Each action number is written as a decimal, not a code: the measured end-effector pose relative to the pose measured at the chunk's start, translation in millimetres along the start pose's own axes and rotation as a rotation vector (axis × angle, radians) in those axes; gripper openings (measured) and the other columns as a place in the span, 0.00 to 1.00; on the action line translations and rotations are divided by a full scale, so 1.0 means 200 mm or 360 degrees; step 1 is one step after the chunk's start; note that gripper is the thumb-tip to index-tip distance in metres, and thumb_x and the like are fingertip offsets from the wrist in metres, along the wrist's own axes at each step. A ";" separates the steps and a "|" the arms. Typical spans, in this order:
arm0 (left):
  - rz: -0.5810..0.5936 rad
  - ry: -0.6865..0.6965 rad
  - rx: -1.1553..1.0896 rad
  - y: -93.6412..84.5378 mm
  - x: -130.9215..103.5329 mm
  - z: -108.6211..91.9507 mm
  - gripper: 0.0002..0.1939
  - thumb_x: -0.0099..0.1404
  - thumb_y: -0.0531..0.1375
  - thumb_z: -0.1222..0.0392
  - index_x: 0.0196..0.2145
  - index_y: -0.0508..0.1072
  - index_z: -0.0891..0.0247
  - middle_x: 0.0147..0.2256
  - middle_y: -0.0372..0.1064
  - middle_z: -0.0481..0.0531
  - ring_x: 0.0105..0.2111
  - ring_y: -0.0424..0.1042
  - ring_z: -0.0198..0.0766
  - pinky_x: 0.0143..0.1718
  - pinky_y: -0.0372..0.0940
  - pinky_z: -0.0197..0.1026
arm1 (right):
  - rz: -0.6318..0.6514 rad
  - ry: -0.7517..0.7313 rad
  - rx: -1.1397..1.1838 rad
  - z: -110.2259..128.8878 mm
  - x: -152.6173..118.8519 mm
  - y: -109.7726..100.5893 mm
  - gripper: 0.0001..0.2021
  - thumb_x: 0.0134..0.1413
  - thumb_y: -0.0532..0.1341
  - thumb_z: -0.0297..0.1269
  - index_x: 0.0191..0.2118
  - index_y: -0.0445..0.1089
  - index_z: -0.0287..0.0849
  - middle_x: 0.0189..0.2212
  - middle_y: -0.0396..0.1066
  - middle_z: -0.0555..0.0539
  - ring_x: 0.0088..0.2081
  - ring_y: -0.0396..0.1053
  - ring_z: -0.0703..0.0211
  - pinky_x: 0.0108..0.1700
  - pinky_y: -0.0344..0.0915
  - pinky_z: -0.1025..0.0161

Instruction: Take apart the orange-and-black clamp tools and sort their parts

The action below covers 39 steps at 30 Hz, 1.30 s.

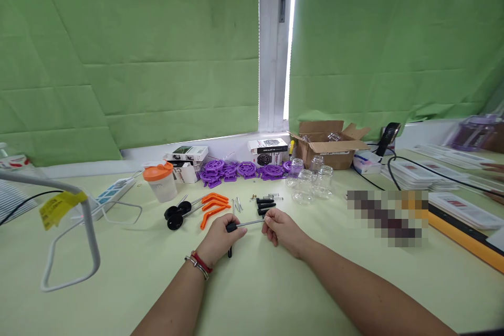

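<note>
My left hand (221, 236) is closed around the black end of a thin metal rod (250, 224). A short black piece (230, 252) pokes out below its fingers. My right hand (281, 228) pinches the far end of the same rod, and its fingertips hide what is there. Just beyond my right hand lie short black cylinders (266, 205) and small coil springs (275, 197). Orange curved handles (214, 203) and loose metal pins (237, 205) lie ahead of my left hand. Left of them are round black knobs (175, 221) on metal rods.
Purple plastic wheels (247, 169) lie at the back, before small printed boxes (268, 151). Clear jars (303, 189) stand near an opened cardboard box (331, 147). An orange-lidded cup (160, 184) and grey bent stand (92, 241) are left. A black-and-orange bar (464, 231) lies right.
</note>
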State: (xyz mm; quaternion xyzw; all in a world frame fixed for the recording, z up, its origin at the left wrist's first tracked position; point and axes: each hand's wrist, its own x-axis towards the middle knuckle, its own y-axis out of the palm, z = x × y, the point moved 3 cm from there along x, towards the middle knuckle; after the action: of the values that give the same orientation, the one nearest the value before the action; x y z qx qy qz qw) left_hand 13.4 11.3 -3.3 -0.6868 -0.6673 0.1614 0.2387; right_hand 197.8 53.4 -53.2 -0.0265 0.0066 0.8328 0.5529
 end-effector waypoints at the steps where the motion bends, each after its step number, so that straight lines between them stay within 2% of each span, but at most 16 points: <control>1: 0.0001 0.0004 0.0003 0.00 0.00 0.00 0.14 0.51 0.61 0.49 0.29 0.70 0.63 0.26 0.64 0.47 0.27 0.62 0.35 0.27 0.57 0.36 | 0.0002 -0.0004 0.0002 0.00 0.00 0.00 0.10 0.55 0.54 0.44 0.31 0.58 0.43 0.23 0.68 0.52 0.17 0.59 0.69 0.17 0.56 0.69; 10: 0.0050 0.0028 -0.0031 0.00 0.00 0.01 0.15 0.49 0.63 0.51 0.32 0.71 0.63 0.27 0.64 0.47 0.27 0.62 0.35 0.28 0.58 0.36 | -0.0008 -0.0003 0.0030 0.01 0.00 0.00 0.10 0.55 0.54 0.44 0.31 0.58 0.43 0.24 0.68 0.52 0.18 0.60 0.68 0.17 0.56 0.69; 17: 0.0086 0.0064 0.0145 0.01 0.00 0.04 0.13 0.52 0.60 0.51 0.30 0.73 0.63 0.25 0.64 0.46 0.23 0.58 0.33 0.25 0.54 0.36 | -0.0007 -0.0019 0.0016 0.01 0.00 0.00 0.10 0.55 0.54 0.45 0.31 0.58 0.43 0.24 0.68 0.52 0.18 0.60 0.68 0.17 0.56 0.69; 26: 0.0011 0.0171 0.0265 0.00 0.02 0.05 0.14 0.49 0.63 0.53 0.33 0.71 0.62 0.31 0.68 0.50 0.30 0.64 0.38 0.32 0.59 0.38 | 0.0005 -0.0009 -0.0005 0.02 -0.01 0.00 0.10 0.54 0.54 0.45 0.31 0.58 0.44 0.24 0.67 0.53 0.18 0.59 0.69 0.17 0.56 0.69; 32: 0.0009 0.0206 0.0408 -0.01 0.02 0.05 0.09 0.51 0.60 0.57 0.30 0.73 0.62 0.30 0.69 0.51 0.32 0.66 0.40 0.33 0.60 0.39 | 0.0019 -0.0004 -0.0051 0.02 -0.02 0.01 0.09 0.54 0.54 0.43 0.31 0.58 0.43 0.23 0.66 0.53 0.20 0.59 0.68 0.18 0.56 0.70; 39: 0.0016 0.0251 0.0529 -0.02 0.01 0.04 0.08 0.52 0.58 0.59 0.30 0.73 0.62 0.30 0.69 0.50 0.32 0.66 0.39 0.34 0.60 0.39 | 0.0039 0.0004 -0.0125 0.03 -0.02 0.02 0.09 0.53 0.55 0.43 0.32 0.59 0.43 0.24 0.65 0.53 0.21 0.59 0.68 0.19 0.56 0.71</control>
State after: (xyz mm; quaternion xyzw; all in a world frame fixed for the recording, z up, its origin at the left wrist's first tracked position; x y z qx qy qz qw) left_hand 6.3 14.8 -7.7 -0.6517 -0.6072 0.2162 0.3998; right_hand 195.9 48.1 -47.4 -0.0491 -0.0250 0.8390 0.5413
